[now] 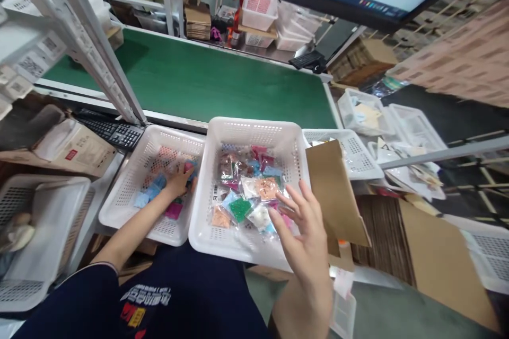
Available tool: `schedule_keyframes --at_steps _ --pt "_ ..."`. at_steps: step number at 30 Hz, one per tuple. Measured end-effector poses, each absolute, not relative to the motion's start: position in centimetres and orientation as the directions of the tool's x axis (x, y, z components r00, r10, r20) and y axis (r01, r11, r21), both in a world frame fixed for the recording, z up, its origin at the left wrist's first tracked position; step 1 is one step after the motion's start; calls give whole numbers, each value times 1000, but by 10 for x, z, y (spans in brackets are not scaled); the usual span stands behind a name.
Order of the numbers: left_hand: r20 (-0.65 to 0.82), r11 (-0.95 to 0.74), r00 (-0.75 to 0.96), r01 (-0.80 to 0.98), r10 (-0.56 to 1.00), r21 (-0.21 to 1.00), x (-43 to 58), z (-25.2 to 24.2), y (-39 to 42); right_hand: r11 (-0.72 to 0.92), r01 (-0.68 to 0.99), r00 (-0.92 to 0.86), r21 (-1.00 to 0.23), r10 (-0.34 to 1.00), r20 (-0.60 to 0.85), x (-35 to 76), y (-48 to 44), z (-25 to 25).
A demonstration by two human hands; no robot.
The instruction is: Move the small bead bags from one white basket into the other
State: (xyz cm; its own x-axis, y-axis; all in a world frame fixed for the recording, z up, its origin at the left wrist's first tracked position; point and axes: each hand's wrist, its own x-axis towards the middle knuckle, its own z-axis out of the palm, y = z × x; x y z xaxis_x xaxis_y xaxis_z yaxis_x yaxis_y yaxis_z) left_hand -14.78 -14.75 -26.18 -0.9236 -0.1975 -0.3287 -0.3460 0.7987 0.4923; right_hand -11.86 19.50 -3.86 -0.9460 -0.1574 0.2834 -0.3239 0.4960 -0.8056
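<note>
Over the right side of the middle basket (254, 127), the right hand (304, 228) hangs with its fingers open and spread. Small packets (240, 209) in mixed colours lie heaped inside. The left hand (178, 183) reaches into the left basket (119, 206) among blue and pink packets (153, 190); I cannot tell whether its fingers grip one. Beyond runs a green surface (218, 85).

bright light, glare on clear packets (250, 188), stretched edges
</note>
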Motion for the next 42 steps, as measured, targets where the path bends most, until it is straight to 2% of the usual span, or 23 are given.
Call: schedule_keyframes --at_steps 4,7,9,12,15,19,22,25,28,30,32,35,37,39,42 --pt "-239 621 -915 -397 -325 676 -138 -250 -157 496 -341 -940 -799 -191 283 -115 190 -39" --pt "-173 411 -857 -398 -485 820 -134 -224 -181 486 -348 -936 -801 -232 266 -111 185 -34" --pt "-179 254 -807 -375 -563 891 -127 -198 -194 461 -357 -929 -812 -263 259 -111 179 -32" --pt "-308 -137 -816 -277 -490 951 -105 -155 -197 400 -376 -901 -836 -369 229 -115 157 -33" --pt "-383 -394 -871 -249 -308 885 -81 -119 -177 284 -379 -855 -881 -471 216 -124 120 -38" --pt "-396 -488 -916 -321 -57 812 -66 -97 -140 179 -375 -828 -910 -507 241 -134 74 -36" --pt "-355 -517 -934 -327 47 791 -66 -93 -125 184 -456 -815 -871 -480 325 -137 69 -22" --pt "-280 -568 -947 -319 157 759 -67 -94 -127 292 -489 -866 -822 -273 418 -142 96 -7" --pt "-240 -636 -952 -307 192 707 -66 -95 -132 532 -425 -876 -732 -39 480 -149 132 0" --pt "-242 -658 -949 -316 204 684 -66 -95 -132 616 -381 -872 -689 7 489 -150 144 -3" --pt "-239 -658 -947 -323 217 680 -68 -94 -127 560 -388 -906 -732 -85 415 -144 143 -9" --pt "-252 -641 -951 -306 177 704 -70 -91 -115 353 -380 -875 -855 -438 208 -130 120 -21" --pt "-280 -623 -953 -287 112 727 -71 -89 -106 265 -352 -817 -897 -554 157 -122 102 -28" --pt "-296 -611 -953 -273 66 743 -69 -85 -100 207 -342 -835 -917 -514 195 -119 88 -32" --pt "-264 -593 -957 -281 118 755 -65 -79 -105 137 -393 -855 -909 -417 307 -122 87 -29"
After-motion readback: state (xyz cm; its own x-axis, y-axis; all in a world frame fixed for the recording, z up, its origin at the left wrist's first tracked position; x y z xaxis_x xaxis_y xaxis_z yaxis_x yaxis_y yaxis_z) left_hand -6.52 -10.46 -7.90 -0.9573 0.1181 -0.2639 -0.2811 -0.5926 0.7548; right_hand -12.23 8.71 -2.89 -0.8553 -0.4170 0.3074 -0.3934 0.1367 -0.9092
